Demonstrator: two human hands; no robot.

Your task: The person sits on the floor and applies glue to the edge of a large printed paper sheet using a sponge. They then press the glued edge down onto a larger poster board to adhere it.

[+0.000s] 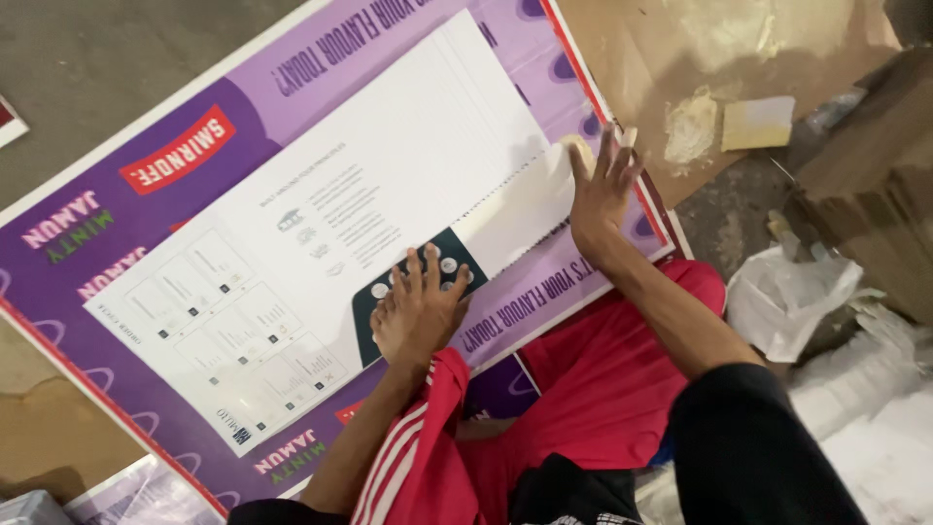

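The right hand (601,190) lies flat with fingers spread wide, pressing down on the near-right edge of a large white printed sheet (389,194); it grips nothing, only holds the paper against the board beneath. A small pale object shows just past its fingertips, too blurred to name.

What looks at first like the left hand is a bare foot (418,311) (the toes and the red trouser leg with white stripes give it away), planted on the sheet's dark corner panel (389,301), where small round white marks sit about the toes. The left hand itself is not visible in this view, so I cannot tell whether it is open or closed or holding anything.

The white sheet carries faint diagrams and blocks of small print, and it rests on a bigger purple poster board (155,204) with a red edge, which runs out to the left of the foot and beyond the right hand's fingers. Beyond the right hand, past the board's red edge, lies brown cardboard (661,49) with a pale yellowish scrap (758,122) on it. To the right of the right forearm sits crumpled white plastic wrap (787,301). The person's red trousers (603,379) fill the space under the right forearm.
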